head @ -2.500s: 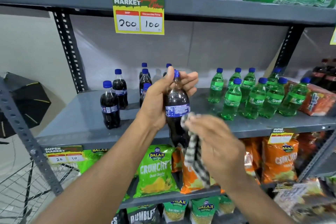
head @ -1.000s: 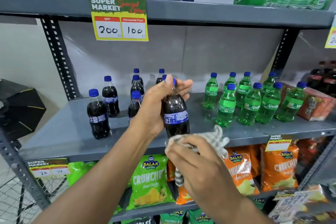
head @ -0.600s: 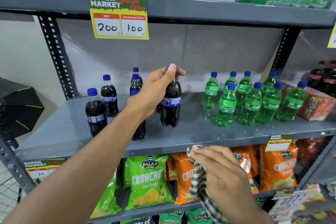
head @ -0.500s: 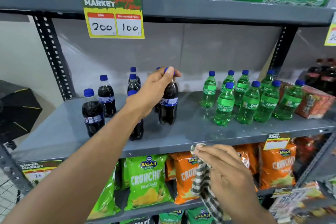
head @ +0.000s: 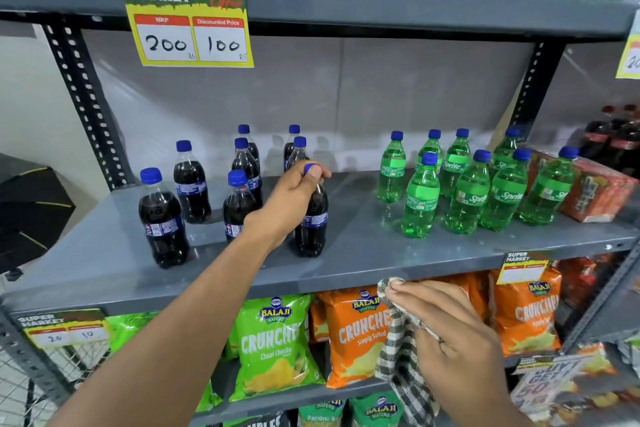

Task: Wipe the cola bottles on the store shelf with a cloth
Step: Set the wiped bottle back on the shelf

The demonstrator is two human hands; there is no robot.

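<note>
My left hand [head: 291,198] pinches the cap of a cola bottle [head: 311,218] standing on the shelf [head: 363,253], steadying it upright. My right hand [head: 446,333] is clenched on the cloth [head: 398,350] below, ready to wipe.

Looking like a supermarket: price tag [head: 188,19] hanging off grey shelf [head: 381,263] holding soda bottles [head: 420,196] and chip bags [head: 273,343].

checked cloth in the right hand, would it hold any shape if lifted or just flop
The black-and-white checked cloth would likely just flop: it hangs in loose folds below the right hand, which pinches only its top. It also looks thin and light, so it would probably drape around a dark cola bottle rather than push it over.
</note>
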